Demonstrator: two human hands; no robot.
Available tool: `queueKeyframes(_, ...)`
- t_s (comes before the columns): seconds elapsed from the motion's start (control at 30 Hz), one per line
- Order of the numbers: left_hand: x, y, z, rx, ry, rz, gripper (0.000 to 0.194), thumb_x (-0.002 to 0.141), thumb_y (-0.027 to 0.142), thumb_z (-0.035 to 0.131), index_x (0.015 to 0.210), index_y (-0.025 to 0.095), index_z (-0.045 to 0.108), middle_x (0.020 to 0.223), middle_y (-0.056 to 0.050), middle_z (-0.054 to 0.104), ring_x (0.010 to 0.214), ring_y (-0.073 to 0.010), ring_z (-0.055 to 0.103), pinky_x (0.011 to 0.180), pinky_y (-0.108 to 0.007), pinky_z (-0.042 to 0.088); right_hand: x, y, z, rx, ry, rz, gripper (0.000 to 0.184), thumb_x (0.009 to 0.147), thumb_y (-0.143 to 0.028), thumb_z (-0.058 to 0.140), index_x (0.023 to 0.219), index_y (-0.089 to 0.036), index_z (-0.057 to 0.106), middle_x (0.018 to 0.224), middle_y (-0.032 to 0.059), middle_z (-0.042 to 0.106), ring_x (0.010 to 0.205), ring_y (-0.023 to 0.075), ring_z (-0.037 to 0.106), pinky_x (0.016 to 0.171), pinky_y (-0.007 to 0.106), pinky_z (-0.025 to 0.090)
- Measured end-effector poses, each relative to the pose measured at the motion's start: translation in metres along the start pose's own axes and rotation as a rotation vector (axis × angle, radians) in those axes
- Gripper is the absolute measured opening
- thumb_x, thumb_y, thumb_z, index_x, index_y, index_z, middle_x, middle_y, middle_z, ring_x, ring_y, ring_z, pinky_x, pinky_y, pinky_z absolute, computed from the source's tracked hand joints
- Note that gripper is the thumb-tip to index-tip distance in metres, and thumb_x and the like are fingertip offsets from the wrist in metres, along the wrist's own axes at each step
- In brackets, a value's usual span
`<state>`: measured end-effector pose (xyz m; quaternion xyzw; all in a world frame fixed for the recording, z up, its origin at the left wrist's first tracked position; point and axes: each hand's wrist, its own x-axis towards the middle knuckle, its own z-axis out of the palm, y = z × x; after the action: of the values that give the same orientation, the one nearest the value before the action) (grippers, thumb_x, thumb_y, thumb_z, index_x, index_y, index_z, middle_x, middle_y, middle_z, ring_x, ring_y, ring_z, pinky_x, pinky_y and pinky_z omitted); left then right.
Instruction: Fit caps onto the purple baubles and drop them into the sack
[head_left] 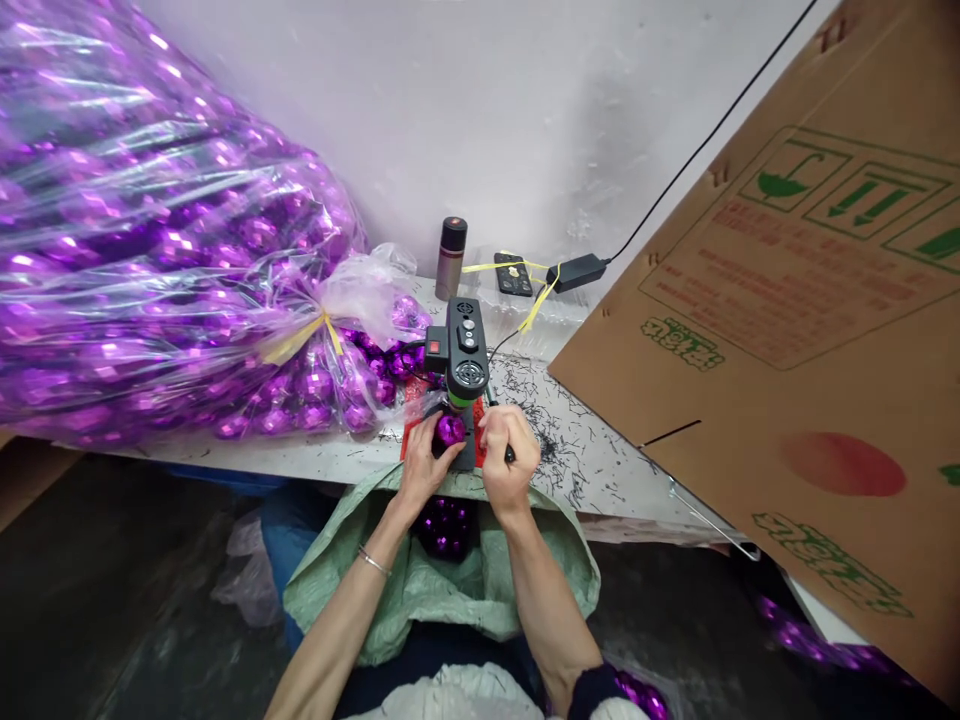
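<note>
My left hand holds a shiny purple faceted ball between thumb and fingers. The ball sits right below the head of a small black bench machine with a red switch on its side. On the machine's right, my right hand is closed in a fist around a black lever handle; most of the handle is hidden by the fingers. Beneath both hands a pale green woven sack gapes open, with purple balls inside it.
A big clear bag of purple balls, tied with yellow ribbon, lies at left. Loose balls lie by the machine. Behind stand a spray can, phone and power adapter. Black clippings litter the table. A large carton leans at right.
</note>
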<state>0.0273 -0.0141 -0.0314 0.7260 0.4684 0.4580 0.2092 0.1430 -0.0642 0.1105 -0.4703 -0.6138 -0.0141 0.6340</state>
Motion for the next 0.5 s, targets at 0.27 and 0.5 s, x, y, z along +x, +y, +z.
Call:
queueKeyframes(0.27, -0.061, 0.011, -0.038, 0.182, -0.076, 0.237, 0.073, 0.097, 0.052, 0.059, 0.157, 0.018, 0.035, 0.145, -0.019, 0.059, 0.135, -0.0342, 0.057, 0.111, -0.054, 0.048, -0.013, 0.007, -0.003, -0.009, -0.048, -0.084, 0.031, 0.098, -0.008, 0.044, 0.071, -0.022, 0.050, 0.070, -0.0007, 0.056, 0.069, 0.0121, 0.059, 0.063, 0.026, 0.047)
queueKeyframes(0.5, 0.083, -0.019, -0.063, 0.555, -0.016, 0.075, 0.044, 0.091, 0.004, 0.045, 0.131, 0.010, 0.062, 0.135, -0.024, 0.063, 0.125, -0.0346, 0.061, 0.106, -0.051, 0.049, -0.022, 0.011, 0.002, -0.002, -0.011, -0.091, 0.031, 0.096, -0.005, 0.044, 0.071, -0.022, 0.049, 0.069, -0.0008, 0.056, 0.069, 0.0125, 0.059, 0.061, 0.026, 0.047)
